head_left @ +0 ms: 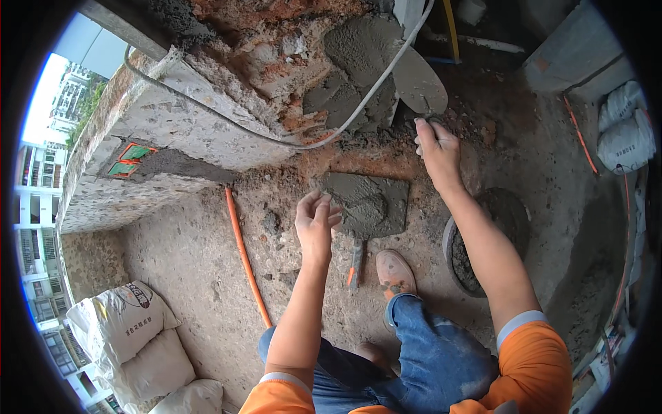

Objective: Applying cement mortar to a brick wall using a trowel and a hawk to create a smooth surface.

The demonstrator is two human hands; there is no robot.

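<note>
My right hand [438,152] is closed on a trowel, its grey, mortar-smeared blade [422,79] raised at a patch of wet mortar [352,52] on the broken, reddish wall [269,76]. My left hand [315,224] hovers at the left edge of a square board [392,221] heaped with wet grey mortar [362,210]; its fingers are loosely curled and apart, holding nothing visible. Below the board shows a tool's black-and-orange handle [355,265]. A grey cable [303,145] sags across the wall in front of the mortar patch.
A round tub of mortar [469,276] sits beside my right forearm. An orange pipe [238,241] lies on the floor to the left. White sacks [138,345] are piled lower left, more bags [624,138] far right. A low wall [165,131] borders the left side, with buildings beyond.
</note>
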